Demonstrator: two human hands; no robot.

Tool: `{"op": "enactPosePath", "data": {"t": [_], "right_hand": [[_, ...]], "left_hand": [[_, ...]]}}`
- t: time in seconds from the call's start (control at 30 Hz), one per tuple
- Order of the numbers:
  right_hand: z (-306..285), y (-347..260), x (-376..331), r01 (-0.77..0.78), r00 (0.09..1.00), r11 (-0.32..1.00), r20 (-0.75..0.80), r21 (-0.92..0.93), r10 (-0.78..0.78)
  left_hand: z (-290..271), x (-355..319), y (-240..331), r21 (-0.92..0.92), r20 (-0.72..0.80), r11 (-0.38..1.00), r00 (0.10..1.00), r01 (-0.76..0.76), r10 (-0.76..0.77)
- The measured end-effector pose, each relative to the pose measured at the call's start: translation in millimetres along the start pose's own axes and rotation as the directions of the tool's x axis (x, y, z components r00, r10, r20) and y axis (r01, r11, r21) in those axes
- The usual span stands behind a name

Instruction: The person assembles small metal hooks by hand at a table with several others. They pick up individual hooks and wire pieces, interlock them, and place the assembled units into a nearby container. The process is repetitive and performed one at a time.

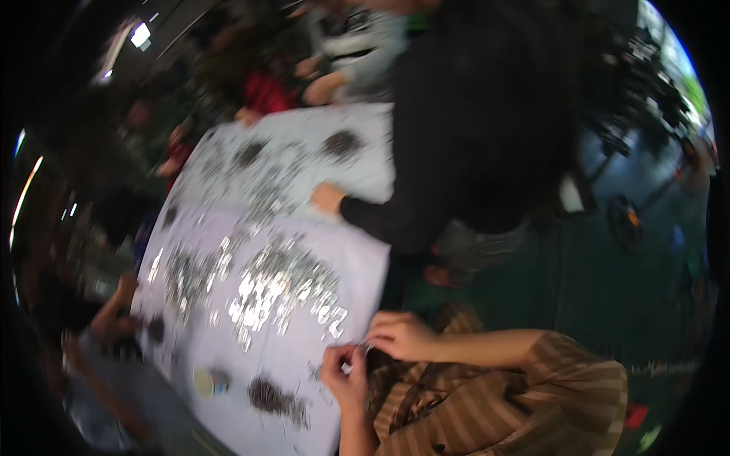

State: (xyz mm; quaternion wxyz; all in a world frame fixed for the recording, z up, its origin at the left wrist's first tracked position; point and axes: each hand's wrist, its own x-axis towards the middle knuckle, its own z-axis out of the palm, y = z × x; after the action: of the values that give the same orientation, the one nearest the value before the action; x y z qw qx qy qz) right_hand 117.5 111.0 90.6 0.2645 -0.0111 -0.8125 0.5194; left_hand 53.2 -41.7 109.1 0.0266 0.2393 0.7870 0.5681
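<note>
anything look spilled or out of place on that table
Nothing clearly stands out. The small shiny metal pieces lie in loose heaps across the white table cover, looking spread rather than spilled. Both hands, left hand and right hand, meet at the table edge over a small piece; the blur hides finer detail.

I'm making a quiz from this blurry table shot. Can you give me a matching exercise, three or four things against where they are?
Things:
1. left hand
2. right hand
3. co-worker's hand
4. small round container

Places:
A. far half of the white table, at the end of a black sleeve
B. near edge, pinching a small piece
C. near the table's left side, beside a dark heap
D. just off the table edge, fingertips meeting the other hand

Pairs: 1-B, 2-D, 3-A, 4-C
</note>
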Motion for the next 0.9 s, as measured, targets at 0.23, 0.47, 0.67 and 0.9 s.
{"op": "enactPosePath", "data": {"t": [0.23,0.47,0.67,0.9], "right_hand": [[-3,5,-7,0.018,1.000,0.999,-0.023,-0.029,-0.018],[-4,6,-9,0.031,0.999,0.998,-0.021,-0.047,-0.032],[-9,8,-8,0.012,0.999,1.000,-0.048,-0.025,-0.013],[-12,1,-3,0.018,1.000,0.999,-0.024,-0.033,-0.019]], "left_hand": [[9,-4,-7,-0.147,0.023,0.985,0.996,0.094,-0.092],[22,-6,-3,-0.120,-0.030,0.993,1.000,-0.005,0.002],[27,-4,-10,-0.079,-0.024,0.986,0.990,-0.144,0.142],[25,-10,-7,-0.142,0.002,0.986,0.996,-0.091,0.093]]}}
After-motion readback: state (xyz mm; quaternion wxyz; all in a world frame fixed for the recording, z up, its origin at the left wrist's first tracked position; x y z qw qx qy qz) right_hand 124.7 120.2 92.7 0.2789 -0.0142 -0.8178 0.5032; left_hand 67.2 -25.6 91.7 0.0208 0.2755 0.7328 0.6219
